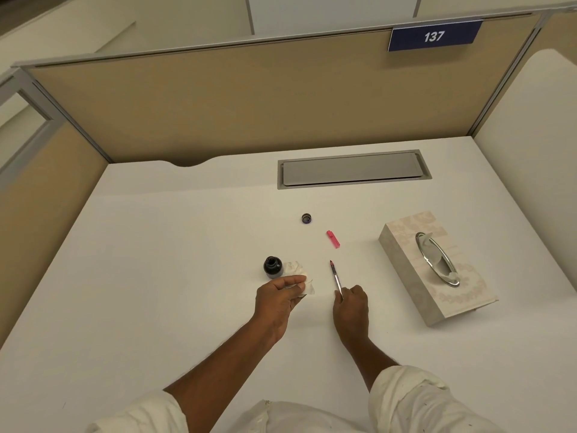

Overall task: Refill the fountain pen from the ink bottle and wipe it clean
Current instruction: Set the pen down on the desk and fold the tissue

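My right hand (pixel 350 307) grips the rear end of the slim fountain pen (pixel 335 274), whose dark nib points away from me over the desk. A crumpled white tissue (pixel 296 271) is pinched in my left hand (pixel 278 300), just left of the pen. The open ink bottle (pixel 273 266), small and dark, stands upright touching the tissue's far left side. Its round cap (pixel 307 218) lies farther back on the desk. A pink pen cap (pixel 333 239) lies beyond the nib.
A patterned tissue box (pixel 415 285) with a metal-rimmed slot sits to the right. A grey cable tray lid (pixel 352 168) is set into the white desk (pixel 156 260) at the back. Beige partition walls enclose the desk on the left, back and right.
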Motion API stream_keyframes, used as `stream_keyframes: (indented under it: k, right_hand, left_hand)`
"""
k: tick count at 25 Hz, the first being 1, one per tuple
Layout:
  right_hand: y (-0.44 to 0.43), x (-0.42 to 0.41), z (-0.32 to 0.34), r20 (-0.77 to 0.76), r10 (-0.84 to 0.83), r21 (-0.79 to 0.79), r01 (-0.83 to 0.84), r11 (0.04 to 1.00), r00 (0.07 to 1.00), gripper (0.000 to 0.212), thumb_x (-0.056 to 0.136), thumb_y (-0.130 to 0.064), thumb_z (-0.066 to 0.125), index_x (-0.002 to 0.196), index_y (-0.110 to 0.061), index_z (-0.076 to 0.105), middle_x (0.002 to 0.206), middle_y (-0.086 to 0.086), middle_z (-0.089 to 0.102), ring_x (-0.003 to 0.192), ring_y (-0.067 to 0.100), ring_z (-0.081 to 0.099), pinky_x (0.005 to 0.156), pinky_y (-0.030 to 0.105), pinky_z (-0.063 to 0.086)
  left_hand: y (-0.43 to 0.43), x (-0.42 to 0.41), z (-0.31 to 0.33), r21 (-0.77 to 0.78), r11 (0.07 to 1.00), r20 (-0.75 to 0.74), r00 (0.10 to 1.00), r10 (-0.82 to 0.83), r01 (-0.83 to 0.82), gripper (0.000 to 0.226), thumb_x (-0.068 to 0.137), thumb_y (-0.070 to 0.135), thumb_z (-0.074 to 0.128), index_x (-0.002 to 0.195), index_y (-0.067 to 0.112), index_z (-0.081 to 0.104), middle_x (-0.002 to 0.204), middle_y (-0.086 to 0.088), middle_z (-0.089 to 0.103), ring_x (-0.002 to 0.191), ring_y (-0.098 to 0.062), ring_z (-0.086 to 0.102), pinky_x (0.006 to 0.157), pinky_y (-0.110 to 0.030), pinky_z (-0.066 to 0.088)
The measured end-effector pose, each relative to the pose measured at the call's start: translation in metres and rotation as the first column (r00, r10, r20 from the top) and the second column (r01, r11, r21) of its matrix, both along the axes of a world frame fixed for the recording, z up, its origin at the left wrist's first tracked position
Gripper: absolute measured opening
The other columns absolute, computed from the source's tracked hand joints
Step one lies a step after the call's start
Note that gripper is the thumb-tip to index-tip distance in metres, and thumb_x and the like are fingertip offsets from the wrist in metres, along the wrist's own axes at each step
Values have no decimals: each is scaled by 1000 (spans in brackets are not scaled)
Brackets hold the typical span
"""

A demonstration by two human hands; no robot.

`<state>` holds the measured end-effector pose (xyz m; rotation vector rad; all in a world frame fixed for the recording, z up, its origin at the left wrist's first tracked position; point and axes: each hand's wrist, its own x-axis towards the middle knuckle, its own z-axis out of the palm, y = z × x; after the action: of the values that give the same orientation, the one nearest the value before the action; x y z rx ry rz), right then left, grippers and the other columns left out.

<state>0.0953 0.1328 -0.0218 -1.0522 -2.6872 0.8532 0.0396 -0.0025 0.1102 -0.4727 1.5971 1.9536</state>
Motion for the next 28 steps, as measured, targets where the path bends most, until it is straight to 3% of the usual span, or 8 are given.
stream_keyframes:
  k: [13,22,28]
  right_hand:
    - [1,2,0,-31,-35,-35,34,999,999,17,87,-11,62,86,5,66,88,20,59,83,35,57,73,40,49]
    - [2,3,-5,2,-35,-55,35,998,999,24,89,-21,60,97,1,66,96,15,60,92,29,56,80,39,51]
    - [2,8,-2,-37,-44,-70,41,997,998,29,82,-22,67,98,2,64,98,16,59,96,33,56,81,41,50]
  left_hand:
    - [-1,-2,-4,12,1000,10,1000,13,-13,16,77,-11,63,83,2,70,102,-16,69,96,-26,66,79,-28,53]
    - [-1,2,-4,9,1000,7,1000,16,-16,16,78,-11,64,84,2,70,102,-15,69,96,-26,66,80,-28,53]
    - [-2,5,-3,24,999,5,1000,28,-28,15,78,-11,64,83,2,70,96,-12,70,93,-24,67,79,-27,54]
